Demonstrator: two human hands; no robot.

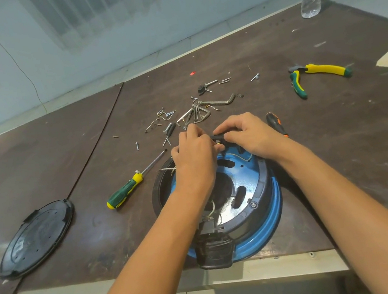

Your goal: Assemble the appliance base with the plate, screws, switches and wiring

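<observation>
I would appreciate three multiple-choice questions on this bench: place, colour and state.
1. The black cover plate lies: A left of the blue base; B on it; C on a shelf.
2. The pliers' handles are: A red; B yellow and green; C blue.
3. The green-handled screwdriver is: A held; B lying on the table; C upright.
1 A, apart at the left; 2 B, both show; 3 B, the left hand and right hand are at a small black part by the base rim.

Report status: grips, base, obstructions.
Left grip and right grip both pinch small black part at far rim of round blue metal base. Round black cover plate off, lying left. White wire loose inside base.
</observation>
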